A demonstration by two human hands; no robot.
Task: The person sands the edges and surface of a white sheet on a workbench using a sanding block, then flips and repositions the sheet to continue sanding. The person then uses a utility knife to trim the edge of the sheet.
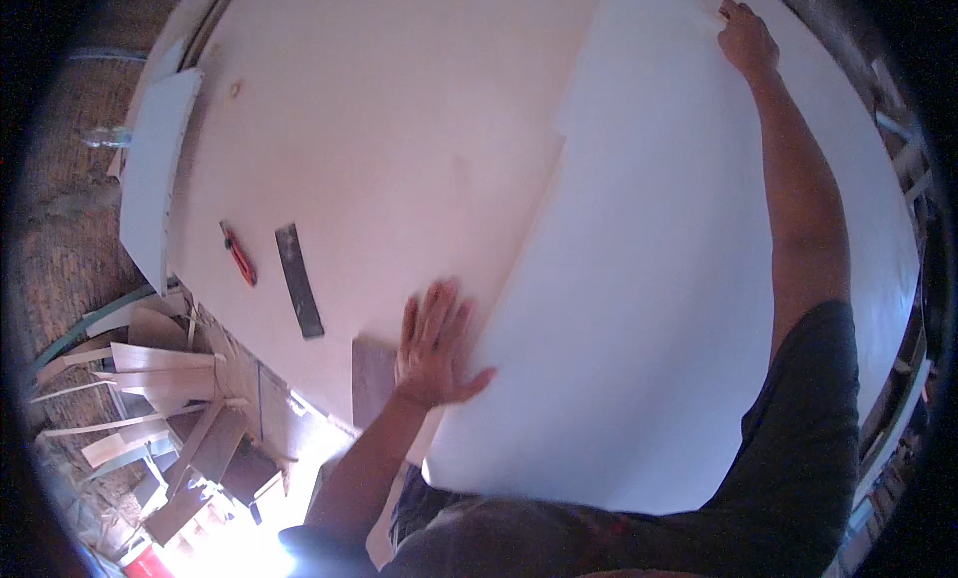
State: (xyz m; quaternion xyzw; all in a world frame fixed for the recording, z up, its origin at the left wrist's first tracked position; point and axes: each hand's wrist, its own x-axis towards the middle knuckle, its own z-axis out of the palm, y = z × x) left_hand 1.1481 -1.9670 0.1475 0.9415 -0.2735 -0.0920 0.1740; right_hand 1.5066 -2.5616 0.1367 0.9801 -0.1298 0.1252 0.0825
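A large white sheet [639, 279] lies over a pale tan board [399, 159], covering its right side. My left hand [434, 348] rests with fingers spread beside the sheet's left edge, its thumb reaching over the white. My right arm is stretched far across the sheet. At its end my right hand [748, 41] has its fingers curled in at the far right; what they hold, if anything, is too small to make out. Left of my left hand lie a dark flat strip [299, 282] and a red utility knife [239, 257], both on the board. A brownish flat piece [372, 378] sits near my left wrist.
Cut wood offcuts [165, 373] are heaped on the floor at the lower left, by a brick-patterned floor [75, 209]. A white panel [160, 174] leans at the board's left edge. Bright light glares at the lower left. Long pieces [903, 398] line the right rim.
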